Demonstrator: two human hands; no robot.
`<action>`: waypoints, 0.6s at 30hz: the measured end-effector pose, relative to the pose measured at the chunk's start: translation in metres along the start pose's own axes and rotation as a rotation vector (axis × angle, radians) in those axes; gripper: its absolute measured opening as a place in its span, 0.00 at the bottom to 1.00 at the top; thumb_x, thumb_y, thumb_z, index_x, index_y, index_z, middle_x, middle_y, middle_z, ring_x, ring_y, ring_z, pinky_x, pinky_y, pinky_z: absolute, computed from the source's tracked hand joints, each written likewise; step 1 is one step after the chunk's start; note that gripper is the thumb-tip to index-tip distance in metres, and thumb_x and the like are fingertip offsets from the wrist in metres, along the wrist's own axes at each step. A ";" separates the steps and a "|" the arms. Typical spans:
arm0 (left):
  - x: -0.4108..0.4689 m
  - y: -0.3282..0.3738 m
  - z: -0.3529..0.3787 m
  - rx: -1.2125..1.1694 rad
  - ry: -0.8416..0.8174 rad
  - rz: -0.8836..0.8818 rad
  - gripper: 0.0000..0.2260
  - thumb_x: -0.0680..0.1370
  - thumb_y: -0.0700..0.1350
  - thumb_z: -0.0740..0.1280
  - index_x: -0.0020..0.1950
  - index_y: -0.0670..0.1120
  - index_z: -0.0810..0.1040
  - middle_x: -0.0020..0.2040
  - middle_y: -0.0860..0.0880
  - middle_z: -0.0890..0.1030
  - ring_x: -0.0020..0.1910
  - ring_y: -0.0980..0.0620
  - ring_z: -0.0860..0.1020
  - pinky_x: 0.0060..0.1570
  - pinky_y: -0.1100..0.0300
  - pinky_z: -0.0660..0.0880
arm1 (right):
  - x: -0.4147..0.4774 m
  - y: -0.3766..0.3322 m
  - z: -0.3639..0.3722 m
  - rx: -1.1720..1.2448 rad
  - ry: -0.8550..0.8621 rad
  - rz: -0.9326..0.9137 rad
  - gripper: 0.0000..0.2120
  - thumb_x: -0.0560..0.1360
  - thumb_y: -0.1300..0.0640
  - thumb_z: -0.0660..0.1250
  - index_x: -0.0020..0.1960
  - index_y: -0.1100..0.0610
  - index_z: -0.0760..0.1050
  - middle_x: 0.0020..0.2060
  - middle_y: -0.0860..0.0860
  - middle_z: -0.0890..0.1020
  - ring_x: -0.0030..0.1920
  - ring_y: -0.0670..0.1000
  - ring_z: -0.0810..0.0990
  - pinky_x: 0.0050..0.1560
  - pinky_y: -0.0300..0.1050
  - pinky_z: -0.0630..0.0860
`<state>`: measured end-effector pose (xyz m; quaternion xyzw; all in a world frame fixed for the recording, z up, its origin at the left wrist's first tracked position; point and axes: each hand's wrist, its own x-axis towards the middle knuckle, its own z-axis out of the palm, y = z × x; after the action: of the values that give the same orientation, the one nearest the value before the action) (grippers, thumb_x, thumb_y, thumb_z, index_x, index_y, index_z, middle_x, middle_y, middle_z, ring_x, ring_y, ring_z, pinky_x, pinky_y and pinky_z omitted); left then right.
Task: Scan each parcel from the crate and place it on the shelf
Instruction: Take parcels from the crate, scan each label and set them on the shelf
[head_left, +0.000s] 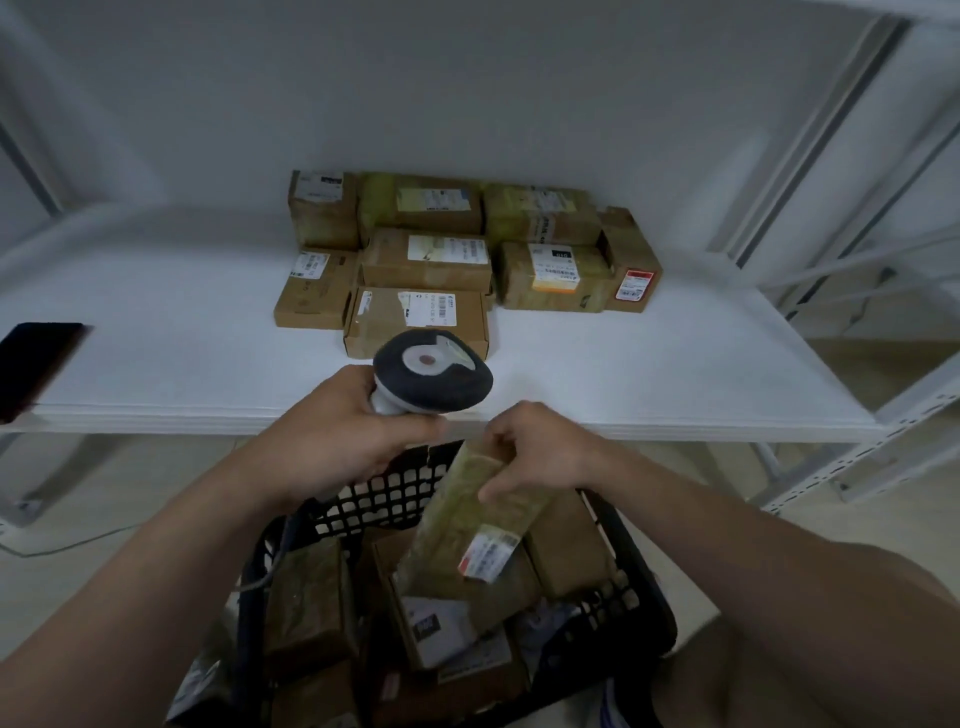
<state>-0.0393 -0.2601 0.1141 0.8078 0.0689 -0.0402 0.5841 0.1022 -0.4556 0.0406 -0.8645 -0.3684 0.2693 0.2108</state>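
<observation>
Parcel (452, 535), a long tape-wrapped box with a red-and-white label, hangs tilted above the crate (641, 582), just below the front edge of the shelf (649, 374). The right grip (540, 452) pinches its upper end, fingers curled over the top. The left grip (337, 436) is wrapped round the handle of the scanner (434, 371), whose dark head sits over the shelf's front edge. More parcels (306, 603) lie in the crate. Taped boxes (426, 260) cluster mid-shelf toward the back, and a dark slab (36, 364) lies at the shelf's left edge.
</observation>
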 end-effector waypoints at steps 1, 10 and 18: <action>0.000 0.001 0.000 -0.031 0.020 0.005 0.09 0.77 0.44 0.74 0.37 0.53 0.82 0.27 0.48 0.71 0.25 0.53 0.68 0.27 0.60 0.67 | -0.004 0.000 -0.012 0.087 0.059 0.009 0.11 0.66 0.50 0.84 0.41 0.49 0.82 0.39 0.47 0.85 0.42 0.48 0.85 0.45 0.49 0.83; 0.000 0.003 0.011 -0.355 0.200 0.025 0.12 0.72 0.47 0.75 0.40 0.40 0.76 0.29 0.43 0.68 0.25 0.49 0.65 0.27 0.57 0.65 | -0.014 0.026 -0.078 0.607 0.540 0.008 0.11 0.82 0.47 0.68 0.63 0.47 0.75 0.55 0.40 0.83 0.53 0.37 0.82 0.56 0.42 0.78; 0.008 -0.005 0.026 -0.489 0.280 -0.047 0.12 0.67 0.46 0.74 0.40 0.39 0.78 0.30 0.41 0.66 0.24 0.49 0.64 0.26 0.57 0.64 | 0.011 0.029 -0.095 0.827 0.686 0.008 0.26 0.71 0.28 0.68 0.62 0.43 0.75 0.57 0.42 0.83 0.59 0.50 0.83 0.60 0.63 0.81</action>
<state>-0.0318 -0.2826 0.1006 0.6388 0.1752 0.0763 0.7453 0.1825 -0.4817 0.0940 -0.7490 -0.1381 0.0951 0.6410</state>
